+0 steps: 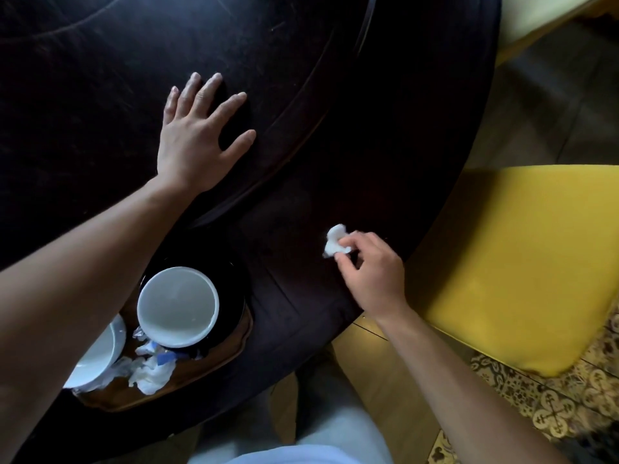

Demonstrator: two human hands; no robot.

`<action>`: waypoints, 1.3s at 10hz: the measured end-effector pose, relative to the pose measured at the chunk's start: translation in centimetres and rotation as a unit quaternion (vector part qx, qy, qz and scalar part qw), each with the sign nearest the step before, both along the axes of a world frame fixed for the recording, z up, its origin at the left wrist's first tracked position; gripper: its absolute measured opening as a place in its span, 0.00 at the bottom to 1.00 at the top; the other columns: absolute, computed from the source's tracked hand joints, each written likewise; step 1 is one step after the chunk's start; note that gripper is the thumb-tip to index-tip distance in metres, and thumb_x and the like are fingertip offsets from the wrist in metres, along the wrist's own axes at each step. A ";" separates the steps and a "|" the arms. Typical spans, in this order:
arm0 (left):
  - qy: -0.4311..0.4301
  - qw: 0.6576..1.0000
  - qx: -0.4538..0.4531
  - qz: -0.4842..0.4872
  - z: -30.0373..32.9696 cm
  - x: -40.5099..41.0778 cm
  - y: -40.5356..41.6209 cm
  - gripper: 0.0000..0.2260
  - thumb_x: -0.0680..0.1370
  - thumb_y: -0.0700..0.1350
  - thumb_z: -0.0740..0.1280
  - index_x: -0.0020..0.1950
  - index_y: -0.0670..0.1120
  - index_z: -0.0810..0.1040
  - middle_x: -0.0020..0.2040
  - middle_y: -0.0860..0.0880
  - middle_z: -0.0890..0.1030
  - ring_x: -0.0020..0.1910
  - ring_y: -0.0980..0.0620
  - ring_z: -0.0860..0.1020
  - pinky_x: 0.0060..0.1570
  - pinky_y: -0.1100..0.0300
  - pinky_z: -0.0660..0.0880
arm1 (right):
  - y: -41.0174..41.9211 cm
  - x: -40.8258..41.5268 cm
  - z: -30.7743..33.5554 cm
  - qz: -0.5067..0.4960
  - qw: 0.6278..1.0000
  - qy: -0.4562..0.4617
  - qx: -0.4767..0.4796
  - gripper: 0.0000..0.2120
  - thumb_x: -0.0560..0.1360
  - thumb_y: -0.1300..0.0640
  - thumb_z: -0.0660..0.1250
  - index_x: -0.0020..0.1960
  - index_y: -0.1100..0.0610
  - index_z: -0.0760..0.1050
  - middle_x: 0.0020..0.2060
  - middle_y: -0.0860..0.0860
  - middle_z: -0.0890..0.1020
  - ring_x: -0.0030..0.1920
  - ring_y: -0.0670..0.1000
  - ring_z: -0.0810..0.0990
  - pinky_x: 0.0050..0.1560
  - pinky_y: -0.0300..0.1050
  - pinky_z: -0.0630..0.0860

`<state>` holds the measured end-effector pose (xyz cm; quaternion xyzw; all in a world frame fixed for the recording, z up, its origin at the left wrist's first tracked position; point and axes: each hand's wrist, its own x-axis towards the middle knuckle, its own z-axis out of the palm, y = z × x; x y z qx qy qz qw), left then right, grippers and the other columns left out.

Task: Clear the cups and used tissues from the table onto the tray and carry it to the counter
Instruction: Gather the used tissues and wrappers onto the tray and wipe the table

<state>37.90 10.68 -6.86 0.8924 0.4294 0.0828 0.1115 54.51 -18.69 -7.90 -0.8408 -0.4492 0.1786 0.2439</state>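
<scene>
My right hand [370, 269] pinches a small crumpled white tissue [335, 241] near the table's right edge, just above the dark tabletop. My left hand [197, 139] lies flat on the dark wooden table [335, 95] with its fingers spread and nothing in it. At the lower left a brown wooden tray [231, 346] holds a white cup [178, 306] on a dark saucer. A second white cup [100, 356] stands on the tray, partly hidden by my left forearm. Crumpled tissues and wrappers [150, 370] lie on the tray in front of the cups.
A yellow cushioned chair seat [522, 262] stands close against the table's right side. Patterned floor tiles [552, 406] show at the lower right. A raised round inner section of the table [100, 61] fills the upper left.
</scene>
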 end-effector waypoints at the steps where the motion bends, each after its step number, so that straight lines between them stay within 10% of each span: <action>1: -0.005 1.000 0.001 -0.001 -0.1 -0.1 0.0 0.27 0.83 0.65 0.59 0.80 0.57 0.68 0.84 0.47 0.61 0.84 0.44 0.53 0.82 0.43 0.47 | 0.9 3.5 0.2 -0.085 0.996 -0.020 0.026 0.12 0.74 0.57 0.73 0.57 0.54 0.81 0.48 0.50 0.83 0.44 0.52 0.81 0.44 0.44 0.75; 3: -0.006 1.000 0.002 -0.002 -0.1 -0.3 0.1 0.27 0.83 0.65 0.59 0.80 0.57 0.68 0.84 0.47 0.61 0.84 0.44 0.53 0.82 0.43 0.47 | -0.9 5.4 -0.2 -0.165 0.985 -0.045 -0.033 0.09 0.76 0.59 0.71 0.56 0.57 0.80 0.51 0.53 0.83 0.48 0.55 0.82 0.44 0.42 0.71; 13: -0.015 1.000 0.012 -0.007 -0.1 -0.4 0.1 0.26 0.83 0.64 0.61 0.79 0.56 0.69 0.83 0.47 0.62 0.84 0.42 0.55 0.82 0.43 0.48 | 0.8 1.0 0.5 0.044 0.998 -0.048 0.013 0.11 0.72 0.62 0.73 0.54 0.55 0.84 0.45 0.51 0.83 0.48 0.54 0.81 0.48 0.47 0.78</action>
